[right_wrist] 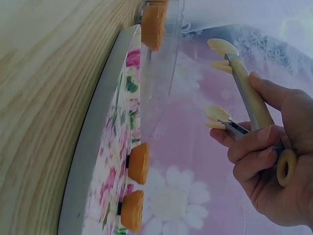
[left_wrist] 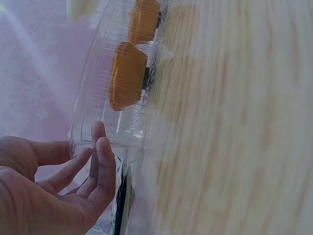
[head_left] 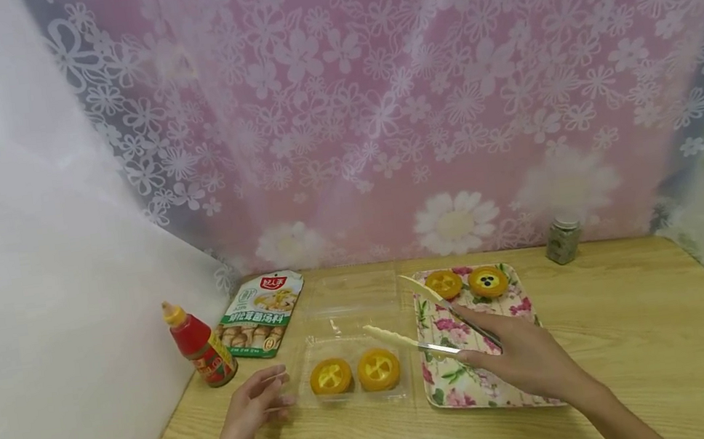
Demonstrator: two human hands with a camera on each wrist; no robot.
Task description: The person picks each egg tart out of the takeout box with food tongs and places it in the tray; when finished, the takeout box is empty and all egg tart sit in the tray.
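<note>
My right hand (head_left: 525, 353) holds a pair of tongs (head_left: 437, 347) over the floral tray (head_left: 460, 398); the tongs' tips (right_wrist: 217, 114) are spread apart with nothing between them. Two egg tarts (head_left: 444, 284) (head_left: 488, 281) sit at the tray's far edge. Two more tarts (head_left: 330, 377) (head_left: 378, 369) lie side by side in a clear plastic container (head_left: 361, 398), its lid laid back. My left hand (head_left: 252, 415) is at the container's left side, fingers loosely bent; in the left wrist view the fingertips (left_wrist: 99, 131) are at its wall, and whether they touch it I cannot tell.
A red sauce bottle (head_left: 204, 346) with a yellow cap stands at the left edge of the table. Beside it lies a green and white food bag (head_left: 262, 314). A small lidded jar (head_left: 563, 240) stands at the back right. A flowered curtain (head_left: 378, 114) hangs behind the table.
</note>
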